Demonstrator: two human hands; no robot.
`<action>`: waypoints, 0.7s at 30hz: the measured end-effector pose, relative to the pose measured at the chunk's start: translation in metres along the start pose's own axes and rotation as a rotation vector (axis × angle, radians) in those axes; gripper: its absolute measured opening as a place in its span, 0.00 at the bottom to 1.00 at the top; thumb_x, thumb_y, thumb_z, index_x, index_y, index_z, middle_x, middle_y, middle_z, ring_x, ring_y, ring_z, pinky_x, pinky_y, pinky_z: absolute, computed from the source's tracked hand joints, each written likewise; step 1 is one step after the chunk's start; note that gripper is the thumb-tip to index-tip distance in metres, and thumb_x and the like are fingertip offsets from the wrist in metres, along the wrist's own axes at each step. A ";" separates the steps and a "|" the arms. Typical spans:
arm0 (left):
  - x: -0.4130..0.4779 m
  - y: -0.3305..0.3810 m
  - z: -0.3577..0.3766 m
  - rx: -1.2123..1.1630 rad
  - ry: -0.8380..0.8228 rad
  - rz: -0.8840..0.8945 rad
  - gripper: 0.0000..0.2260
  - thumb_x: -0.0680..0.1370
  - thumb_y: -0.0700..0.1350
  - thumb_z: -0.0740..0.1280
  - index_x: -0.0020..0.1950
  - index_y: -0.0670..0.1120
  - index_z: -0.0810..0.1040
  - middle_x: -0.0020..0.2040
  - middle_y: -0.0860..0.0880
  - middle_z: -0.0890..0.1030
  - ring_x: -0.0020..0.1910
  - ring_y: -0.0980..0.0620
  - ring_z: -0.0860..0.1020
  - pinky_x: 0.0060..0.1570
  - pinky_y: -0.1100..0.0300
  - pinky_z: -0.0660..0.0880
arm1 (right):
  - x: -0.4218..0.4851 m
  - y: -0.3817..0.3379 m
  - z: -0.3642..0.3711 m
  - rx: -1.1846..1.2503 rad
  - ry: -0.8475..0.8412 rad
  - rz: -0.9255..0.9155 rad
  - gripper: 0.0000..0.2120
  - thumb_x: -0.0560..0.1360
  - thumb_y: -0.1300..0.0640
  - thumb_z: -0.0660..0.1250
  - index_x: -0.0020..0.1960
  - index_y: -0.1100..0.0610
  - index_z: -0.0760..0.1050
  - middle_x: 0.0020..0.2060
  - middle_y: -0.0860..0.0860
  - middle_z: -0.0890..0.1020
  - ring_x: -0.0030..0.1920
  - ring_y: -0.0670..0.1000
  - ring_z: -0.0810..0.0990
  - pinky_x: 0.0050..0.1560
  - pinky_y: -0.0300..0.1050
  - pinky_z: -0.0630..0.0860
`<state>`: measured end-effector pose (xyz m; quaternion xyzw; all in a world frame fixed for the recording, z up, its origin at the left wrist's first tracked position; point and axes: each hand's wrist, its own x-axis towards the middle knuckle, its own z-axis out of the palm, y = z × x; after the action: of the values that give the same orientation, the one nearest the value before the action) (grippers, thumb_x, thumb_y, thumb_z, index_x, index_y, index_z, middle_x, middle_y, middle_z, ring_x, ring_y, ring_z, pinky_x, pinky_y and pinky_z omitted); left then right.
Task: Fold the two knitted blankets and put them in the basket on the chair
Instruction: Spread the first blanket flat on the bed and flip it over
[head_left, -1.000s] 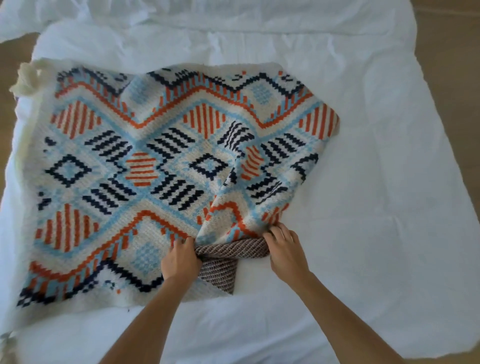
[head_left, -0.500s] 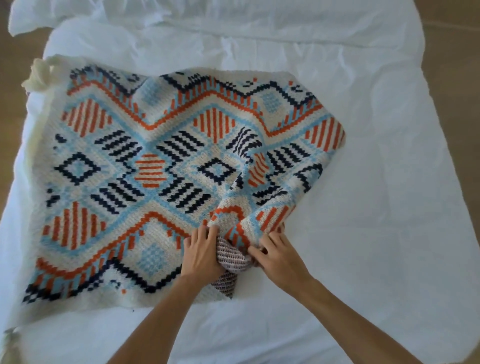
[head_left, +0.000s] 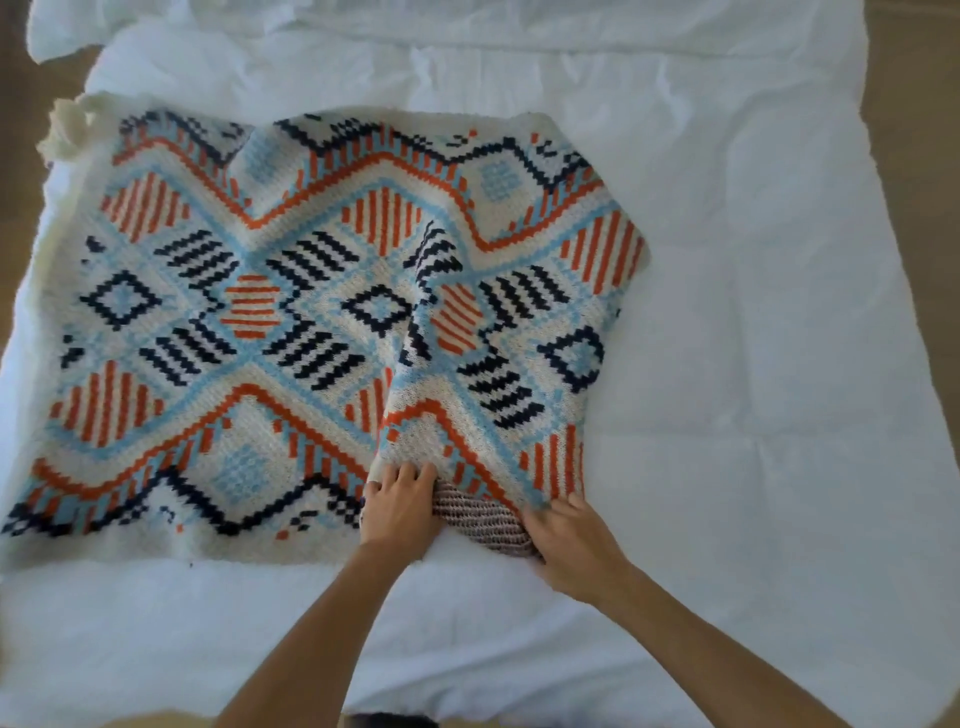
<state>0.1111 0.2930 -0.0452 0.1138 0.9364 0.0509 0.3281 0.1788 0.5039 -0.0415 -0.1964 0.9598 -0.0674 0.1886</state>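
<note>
Pictured gripping patterned blanket (head_left: 322, 312) near edge, left hand (head_left: 400, 506) and right hand (head_left: 569, 535) closed; best folded square.

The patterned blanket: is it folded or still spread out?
Mostly spread: the patterned blanket lies open on the white bedding; only its near right corner is bunched.

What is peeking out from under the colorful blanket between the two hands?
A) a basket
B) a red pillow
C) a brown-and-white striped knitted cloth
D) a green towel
C: between the left hand and the right hand, a brown-and-white striped knitted cloth shows under the lifted near edge of the colorful blanket, which lies on the white bedding.
</note>
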 end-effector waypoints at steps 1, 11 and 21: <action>-0.003 0.013 0.005 0.008 -0.003 0.003 0.18 0.78 0.49 0.59 0.67 0.50 0.65 0.65 0.48 0.71 0.67 0.46 0.65 0.66 0.48 0.62 | -0.007 0.011 -0.003 -0.022 0.006 0.051 0.24 0.49 0.50 0.81 0.42 0.55 0.80 0.33 0.49 0.83 0.34 0.51 0.82 0.40 0.42 0.77; -0.011 0.197 0.017 -0.082 0.042 0.079 0.15 0.79 0.46 0.58 0.65 0.44 0.67 0.64 0.44 0.69 0.65 0.43 0.65 0.63 0.50 0.64 | -0.079 0.172 -0.047 -0.197 0.361 0.479 0.12 0.62 0.68 0.67 0.44 0.60 0.78 0.38 0.58 0.76 0.40 0.60 0.74 0.40 0.51 0.65; -0.014 0.170 0.035 -0.088 -0.124 0.003 0.24 0.74 0.51 0.63 0.68 0.49 0.62 0.64 0.47 0.67 0.65 0.45 0.66 0.64 0.49 0.66 | -0.086 0.122 0.013 0.158 0.233 0.239 0.22 0.60 0.66 0.76 0.53 0.58 0.80 0.42 0.56 0.79 0.43 0.59 0.80 0.46 0.54 0.79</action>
<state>0.1738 0.4551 -0.0350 0.1034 0.9110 0.0854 0.3899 0.2141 0.6494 -0.0493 -0.0563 0.9834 -0.1418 0.0979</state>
